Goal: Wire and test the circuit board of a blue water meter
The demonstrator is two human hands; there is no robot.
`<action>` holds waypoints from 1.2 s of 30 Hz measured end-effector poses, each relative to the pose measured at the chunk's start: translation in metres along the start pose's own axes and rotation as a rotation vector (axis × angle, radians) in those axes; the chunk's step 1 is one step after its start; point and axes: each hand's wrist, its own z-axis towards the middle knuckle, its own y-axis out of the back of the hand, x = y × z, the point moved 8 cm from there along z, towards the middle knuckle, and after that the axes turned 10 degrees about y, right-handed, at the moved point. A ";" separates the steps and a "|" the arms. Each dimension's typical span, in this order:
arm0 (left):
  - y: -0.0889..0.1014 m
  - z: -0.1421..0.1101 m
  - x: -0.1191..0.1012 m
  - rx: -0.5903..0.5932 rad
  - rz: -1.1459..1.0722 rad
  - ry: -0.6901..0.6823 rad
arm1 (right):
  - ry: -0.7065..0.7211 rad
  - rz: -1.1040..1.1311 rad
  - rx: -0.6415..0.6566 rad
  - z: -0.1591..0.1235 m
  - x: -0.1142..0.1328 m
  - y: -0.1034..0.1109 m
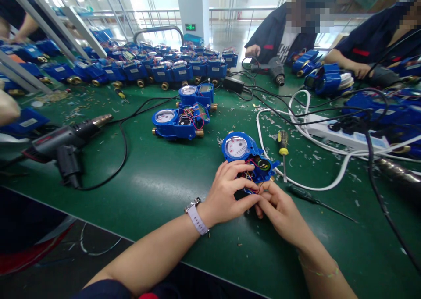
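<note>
A blue water meter with a round clear dial sits on the green table, its electronics housing open towards me. Thin coloured wires and a round black part show inside. My left hand lies over the housing, fingers across its wires and thumb stretched to the right, steadying the meter. At the housing's near edge, my right hand is closed in a pinch on wires; its fingertips are partly hidden beside my left thumb. To the right lie a yellow-and-black screwdriver and a dark, thin-shafted screwdriver.
Two more blue meters stand beyond my hands. A heat gun with a black cable lies left. White power strip and looping cords cover the right. Many meters line the back. Co-workers sit opposite.
</note>
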 end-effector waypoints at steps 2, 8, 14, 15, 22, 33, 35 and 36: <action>0.000 0.000 0.001 -0.021 -0.023 0.012 | 0.018 -0.021 -0.008 0.000 0.001 0.000; -0.001 0.001 0.003 -0.032 -0.040 0.069 | 0.053 -0.119 -0.074 0.001 0.005 0.006; -0.004 0.001 0.004 -0.012 -0.049 0.096 | 0.050 -0.165 -0.118 0.000 0.005 0.011; -0.004 0.001 0.004 -0.007 -0.053 0.101 | 0.041 -0.148 -0.120 0.000 0.005 0.011; -0.005 0.000 0.006 0.023 -0.070 0.115 | -0.045 0.096 -0.090 0.003 0.000 0.005; -0.004 0.000 0.008 0.034 -0.079 0.091 | -0.143 0.301 -0.102 0.002 -0.009 -0.003; -0.003 0.001 0.008 0.026 -0.092 0.071 | -0.149 0.296 -0.102 0.002 -0.009 -0.003; -0.001 0.002 0.008 0.019 -0.101 0.065 | -0.147 0.285 -0.102 0.002 -0.009 -0.003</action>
